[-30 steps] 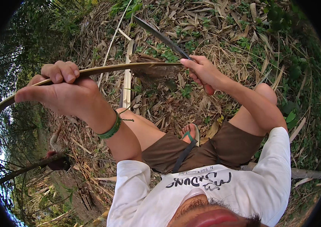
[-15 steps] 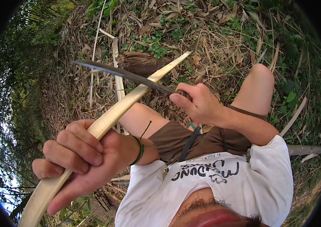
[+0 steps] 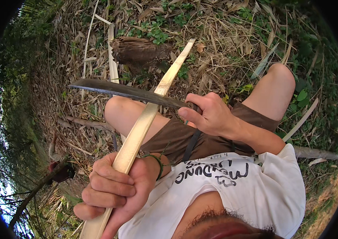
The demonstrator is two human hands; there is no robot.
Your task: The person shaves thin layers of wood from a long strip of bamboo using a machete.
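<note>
My left hand (image 3: pixel 111 190) grips a long pale bamboo strip (image 3: pixel 149 109) near its lower end; the strip slants up to the right, over my left knee, toward the ground. My right hand (image 3: pixel 210 115) holds the handle of a long dark blade (image 3: pixel 125 91), which lies across the strip just above the knee, its tip pointing left. I am seated in brown shorts and a white shirt, with a green band on my left wrist.
Dry leaves, straw and bamboo litter (image 3: pixel 216 44) cover the ground. A cut brown stump (image 3: pixel 137 49) sits beyond the strip's far end. Thin pale slats (image 3: pixel 112 55) lie left of it. A log (image 3: pixel 316 152) lies at right. Green plants ring the edge.
The strip has come down to a slant over my knee. My left hand has drawn nearer along it. The blade has swung from pointing away to lying across the strip.
</note>
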